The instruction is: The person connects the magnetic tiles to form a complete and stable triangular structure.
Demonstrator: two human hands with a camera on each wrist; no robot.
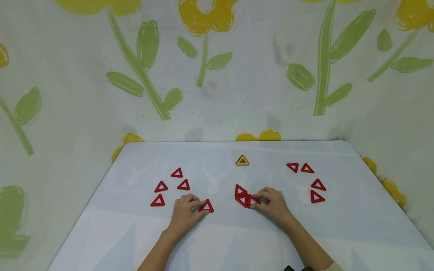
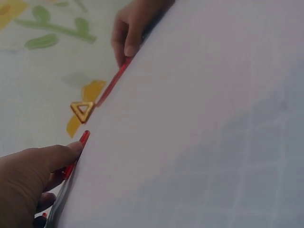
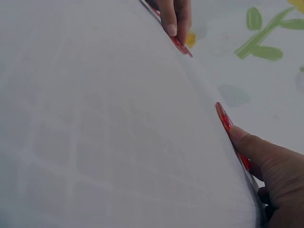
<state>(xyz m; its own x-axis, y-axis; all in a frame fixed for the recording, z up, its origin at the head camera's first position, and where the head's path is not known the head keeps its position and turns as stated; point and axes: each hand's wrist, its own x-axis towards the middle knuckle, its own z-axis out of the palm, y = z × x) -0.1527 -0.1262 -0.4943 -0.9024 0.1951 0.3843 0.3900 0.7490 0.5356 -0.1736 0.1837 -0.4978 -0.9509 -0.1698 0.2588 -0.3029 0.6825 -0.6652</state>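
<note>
In the head view my left hand (image 1: 187, 211) pinches a red triangle frame (image 1: 211, 207) between thumb and fingers, close to the table surface. My right hand (image 1: 274, 204) pinches another red triangle (image 1: 249, 201), whose left side meets a pair of red triangles lying together. Of that pair, one triangle (image 1: 237, 190) is at the back and the other (image 1: 241, 203) in front, edges touching. A gap separates the left hand's triangle from this cluster. Both wrist views show the pinched pieces edge-on, the left one (image 2: 84, 138) and the right one (image 3: 243, 160).
Farther back on the white table (image 1: 217, 241) stands or lies a yellow triangle (image 1: 242, 164). Several red triangles (image 1: 157, 204) are scattered at the left, and several more (image 1: 317, 201) at the right. A flowered cloth (image 1: 244, 105) hangs behind the table's far edge.
</note>
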